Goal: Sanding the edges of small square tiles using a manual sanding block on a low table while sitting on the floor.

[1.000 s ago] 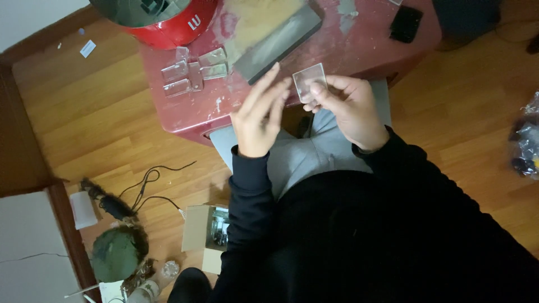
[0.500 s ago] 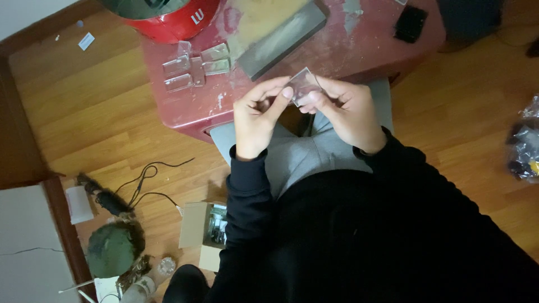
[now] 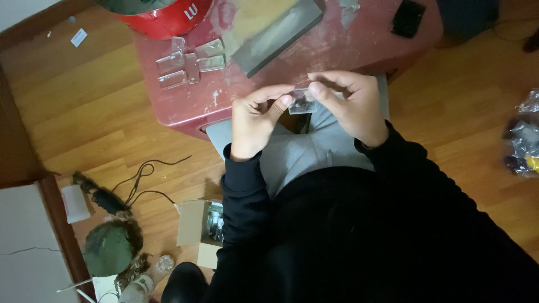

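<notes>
Both my hands meet over my lap at the near edge of a low red table [image 3: 196, 106]. My left hand [image 3: 255, 120] and my right hand [image 3: 351, 104] pinch a small clear plastic bag [image 3: 303, 102] from its two sides, with something small and dark inside it. The bag sits between my fingertips, just in front of the table edge. My sleeves are black and my trousers grey.
On the table lie several clear plastic pieces [image 3: 188, 62], a grey oblong block [image 3: 278, 36], a red helmet-like object [image 3: 168, 14] and a black item [image 3: 407, 17]. The wooden floor holds an open cardboard box [image 3: 199, 230], a black cable [image 3: 140, 179], a green round thing [image 3: 109, 247] and bags [image 3: 525, 137].
The clear bag has been lowered from upright to flat between my hands. My left hand has gone from open fingers beside it to pinching its left edge.
</notes>
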